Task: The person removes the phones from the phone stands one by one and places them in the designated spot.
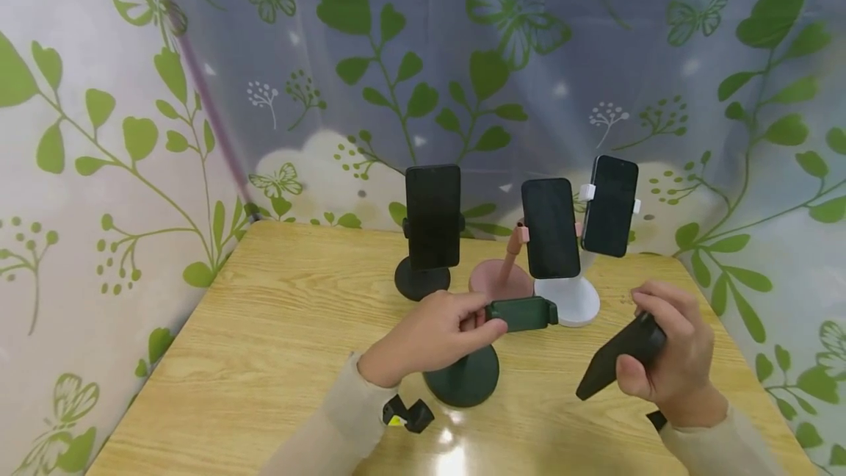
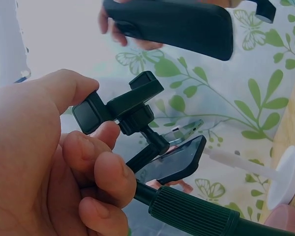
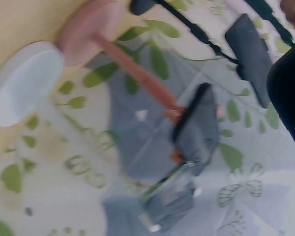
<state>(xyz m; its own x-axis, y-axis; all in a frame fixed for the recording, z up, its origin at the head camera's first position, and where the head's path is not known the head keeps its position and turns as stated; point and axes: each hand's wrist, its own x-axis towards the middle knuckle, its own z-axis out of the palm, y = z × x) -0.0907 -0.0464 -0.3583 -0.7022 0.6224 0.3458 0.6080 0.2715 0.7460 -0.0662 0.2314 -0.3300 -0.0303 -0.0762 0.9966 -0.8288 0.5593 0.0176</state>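
Observation:
Between its thumb and curled fingers, my left hand (image 1: 429,333) pinches the left end of the clamp (image 1: 522,314) on a dark green phone stand (image 1: 463,384). In the left wrist view this clamp (image 2: 135,101) holds no phone and its ribbed pole (image 2: 191,209) shows below. My right hand (image 1: 681,351) grips a phone in a black case (image 1: 621,358), tilted above the table and apart from the clamp. In the left wrist view the held phone (image 2: 177,29) hangs above the clamp; only its dark edge (image 3: 292,93) shows in the right wrist view.
Behind stand a black stand (image 1: 423,281), a pink stand (image 1: 492,278) and a white stand (image 1: 581,303), each with a phone clamped upright. The wooden table (image 1: 264,329) meets a leaf-patterned curtain (image 1: 370,94) at the back and sides.

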